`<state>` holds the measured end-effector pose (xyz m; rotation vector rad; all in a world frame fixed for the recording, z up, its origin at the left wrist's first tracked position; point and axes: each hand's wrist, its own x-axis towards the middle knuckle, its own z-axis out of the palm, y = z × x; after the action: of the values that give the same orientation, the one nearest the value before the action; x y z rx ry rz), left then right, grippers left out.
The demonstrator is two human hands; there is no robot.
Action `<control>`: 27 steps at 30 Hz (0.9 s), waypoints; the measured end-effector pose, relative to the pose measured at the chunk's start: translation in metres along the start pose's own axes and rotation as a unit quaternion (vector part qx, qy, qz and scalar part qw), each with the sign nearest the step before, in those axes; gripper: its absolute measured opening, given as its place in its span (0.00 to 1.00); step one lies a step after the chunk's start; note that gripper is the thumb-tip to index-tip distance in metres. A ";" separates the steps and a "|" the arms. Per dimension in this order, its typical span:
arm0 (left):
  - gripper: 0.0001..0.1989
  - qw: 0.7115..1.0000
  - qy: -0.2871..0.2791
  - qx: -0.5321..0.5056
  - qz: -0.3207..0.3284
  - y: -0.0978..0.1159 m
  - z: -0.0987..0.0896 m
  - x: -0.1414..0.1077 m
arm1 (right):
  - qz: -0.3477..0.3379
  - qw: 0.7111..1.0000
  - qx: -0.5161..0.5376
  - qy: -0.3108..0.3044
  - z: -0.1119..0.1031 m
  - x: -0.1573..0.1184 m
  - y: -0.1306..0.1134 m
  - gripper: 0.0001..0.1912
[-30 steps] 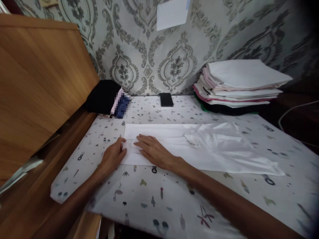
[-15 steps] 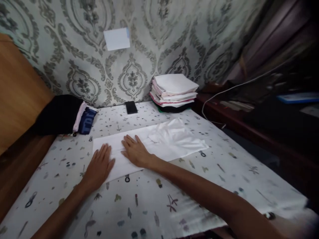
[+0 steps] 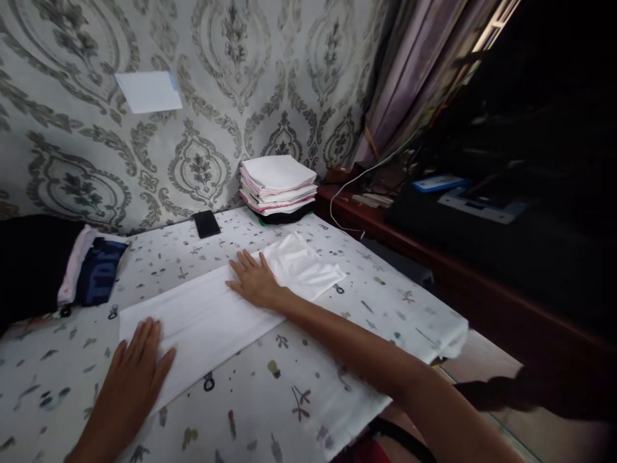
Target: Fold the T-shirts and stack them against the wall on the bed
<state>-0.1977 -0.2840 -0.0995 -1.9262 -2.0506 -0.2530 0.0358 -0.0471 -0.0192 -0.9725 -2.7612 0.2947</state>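
Observation:
A white folded garment [image 3: 202, 321] lies stretched out as a long strip on the patterned cloth-covered table. Its left part is smooth, while the far right end is crumpled. Flat on the strip's near left end rests my left hand [image 3: 135, 373], fingers extended. Farther along, by the wrinkled end, my right hand [image 3: 255, 281] presses down with its fingers spread. Neither hand grips anything.
Beyond the garment stands a stack of folded clothes [image 3: 278, 186]. A black phone [image 3: 207, 224] lies near the wall. Dark and blue folded clothes [image 3: 101, 270] sit at the left. A white cable [image 3: 347, 183] runs over the dark red furniture [image 3: 409, 238] on the right.
My right hand has slid along the garment toward its crumpled end, smoothing more of the strip. My left hand stays at the left end. The view has swung to the right.

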 end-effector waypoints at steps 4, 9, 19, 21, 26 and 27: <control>0.28 1.000 0.004 -0.002 0.024 -0.003 -0.001 -0.002 | 0.023 0.999 0.022 -0.031 0.009 0.002 0.013 0.33; 0.29 1.000 -0.007 -0.009 -0.008 0.001 -0.005 0.000 | 0.026 0.997 0.069 0.012 -0.011 -0.005 0.015 0.29; 0.35 0.991 -0.086 -0.056 -0.086 0.003 -0.018 0.007 | 0.254 0.951 0.044 0.171 -0.071 -0.136 0.153 0.12; 0.35 0.991 -0.075 -0.067 -0.093 0.007 -0.020 0.007 | 0.266 0.952 0.055 0.142 -0.067 -0.152 0.162 0.13; 0.36 0.989 -0.071 -0.083 -0.104 0.012 -0.025 0.009 | 0.270 0.954 0.033 0.126 -0.052 -0.152 0.162 0.10; 0.36 0.988 -0.076 -0.083 -0.109 0.012 -0.026 0.010 | 0.275 0.953 0.028 0.122 -0.051 -0.149 0.162 0.09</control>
<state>-0.1830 -0.2829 -0.0727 -1.8640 -2.4139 -0.3483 0.2593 -0.0115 -0.0287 -1.6297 -2.2039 0.3050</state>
